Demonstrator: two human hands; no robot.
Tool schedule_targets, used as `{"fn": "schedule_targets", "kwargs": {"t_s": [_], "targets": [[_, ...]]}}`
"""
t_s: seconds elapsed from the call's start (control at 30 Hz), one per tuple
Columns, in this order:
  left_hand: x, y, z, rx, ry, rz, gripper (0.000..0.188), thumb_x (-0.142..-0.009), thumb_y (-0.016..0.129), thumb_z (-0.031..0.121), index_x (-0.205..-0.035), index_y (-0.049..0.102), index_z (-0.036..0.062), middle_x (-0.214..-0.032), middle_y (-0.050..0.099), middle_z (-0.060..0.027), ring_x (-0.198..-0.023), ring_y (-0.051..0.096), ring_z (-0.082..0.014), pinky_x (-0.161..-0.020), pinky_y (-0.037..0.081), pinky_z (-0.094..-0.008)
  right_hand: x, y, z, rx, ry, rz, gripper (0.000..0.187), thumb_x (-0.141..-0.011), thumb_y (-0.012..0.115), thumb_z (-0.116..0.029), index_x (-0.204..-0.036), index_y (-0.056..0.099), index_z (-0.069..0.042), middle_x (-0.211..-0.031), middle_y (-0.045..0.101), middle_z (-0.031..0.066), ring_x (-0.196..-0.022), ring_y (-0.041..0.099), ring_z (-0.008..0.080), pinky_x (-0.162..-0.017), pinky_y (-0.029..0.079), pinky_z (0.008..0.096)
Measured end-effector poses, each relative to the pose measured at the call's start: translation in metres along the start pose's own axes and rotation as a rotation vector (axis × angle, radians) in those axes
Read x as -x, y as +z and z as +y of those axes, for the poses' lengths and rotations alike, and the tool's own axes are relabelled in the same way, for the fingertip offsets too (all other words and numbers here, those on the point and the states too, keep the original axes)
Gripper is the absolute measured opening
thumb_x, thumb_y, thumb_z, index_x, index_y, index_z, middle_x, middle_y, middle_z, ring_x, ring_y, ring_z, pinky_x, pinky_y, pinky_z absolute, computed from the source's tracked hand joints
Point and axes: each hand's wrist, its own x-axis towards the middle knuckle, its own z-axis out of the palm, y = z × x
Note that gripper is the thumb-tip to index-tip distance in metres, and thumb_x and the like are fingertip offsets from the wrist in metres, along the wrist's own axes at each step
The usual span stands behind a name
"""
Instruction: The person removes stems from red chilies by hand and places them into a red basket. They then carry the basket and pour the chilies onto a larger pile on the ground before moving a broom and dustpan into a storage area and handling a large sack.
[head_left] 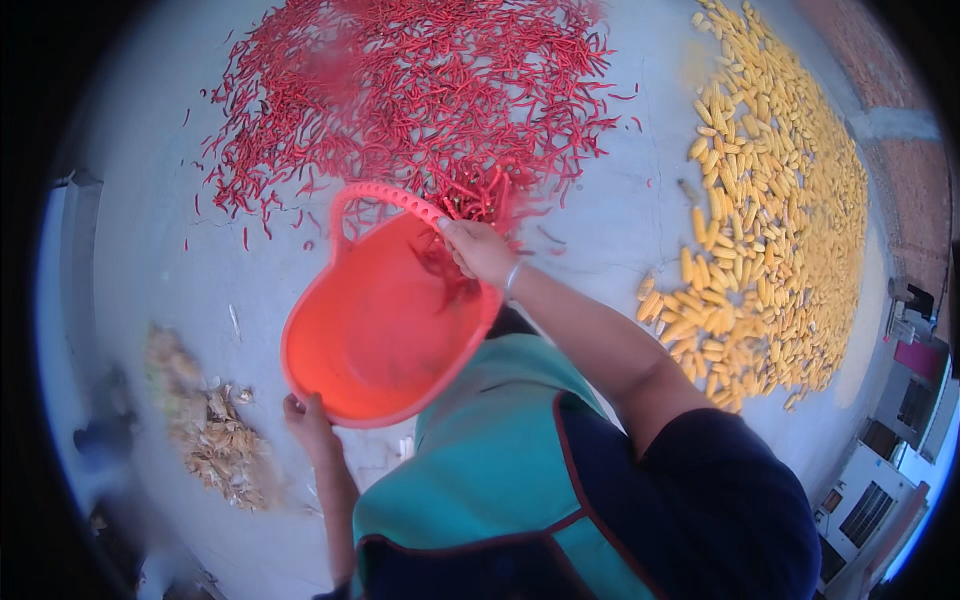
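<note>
Tilted away from me in front of my body is a red plastic basket (365,320) with a looped handle pierced by small holes. My right hand (480,250), a pale band at its wrist, is closed on the right end of that handle. Down at the near left rim, my left hand (312,422) grips the basket's edge. Some red chili peppers (490,195) are at the basket's far right lip, blurred, and appear to be spilling onto the ground. The near part of the basket's inside is bare.
A wide spread of red chili peppers (400,90) covers the pale concrete floor (600,260) ahead. Many yellow corn cobs (770,230) lie along the right, near a brick wall (910,200). A small heap of dry husks (225,445) sits at the left.
</note>
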Motion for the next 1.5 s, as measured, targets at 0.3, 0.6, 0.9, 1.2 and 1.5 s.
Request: {"fn": "schedule_targets", "kwargs": {"t_s": [0.3,0.6,0.9,1.2,1.5], "targets": [[0.007,-0.109,-0.054,0.153,-0.145,0.224,0.036,-0.077,0.054,0.007,-0.109,0.044,-0.0067,-0.095,0.055,-0.0132,-0.081,0.056,-0.0199,-0.068,0.048,-0.0309,-0.056,0.14,0.048,0.206,0.028,-0.207,0.045,-0.091,0.046,-0.046,-0.069,0.047,-0.006,-0.052,0.04,-0.0015,-0.042,0.038,0.0095,-0.041,0.032,0.0278],[0.003,-0.187,-0.039,0.497,-0.027,0.37,0.028,-0.08,0.053,0.007,-0.105,0.046,-0.0033,-0.094,0.055,-0.0108,-0.078,0.056,-0.0162,-0.061,0.047,-0.0287,-0.065,0.289,-0.02,0.502,-0.178,-0.374,0.046,-0.091,0.046,-0.048,-0.074,0.051,-0.005,-0.051,0.043,-0.0006,-0.043,0.042,0.0091,-0.041,0.035,0.026],[-0.006,-0.205,-0.076,0.498,0.029,0.401,0.03,-0.083,0.053,0.006,-0.11,0.043,-0.0024,-0.103,0.053,-0.0118,-0.086,0.054,-0.0148,-0.068,0.046,-0.0271,-0.065,0.317,0.006,0.565,-0.287,-0.346,0.045,-0.091,0.046,-0.047,-0.074,0.053,-0.006,-0.054,0.044,-0.0021,-0.045,0.041,0.0067,-0.044,0.035,0.0237],[0.052,-0.208,-0.108,0.381,-0.132,0.344,0.026,-0.082,0.054,0.008,-0.105,0.045,-0.0014,-0.092,0.051,-0.0064,-0.072,0.05,-0.0108,-0.053,0.041,-0.0225,-0.012,0.277,0.065,0.603,-0.131,-0.252,0.049,-0.091,0.045,-0.048,-0.072,0.053,-0.004,-0.056,0.045,0.0006,-0.051,0.045,0.011,-0.052,0.039,0.0283],[0.07,-0.095,-0.087,0.272,-0.03,0.009,0.022,-0.084,0.057,0.013,-0.098,0.046,0.0,-0.078,0.053,-0.0053,-0.056,0.046,-0.0083,-0.043,0.037,-0.0236,0.065,0.089,0.063,0.367,-0.026,0.091,0.041,-0.091,0.045,-0.047,-0.079,0.053,-0.008,-0.054,0.043,-0.0013,-0.045,0.04,0.0083,-0.043,0.033,0.024]]}}
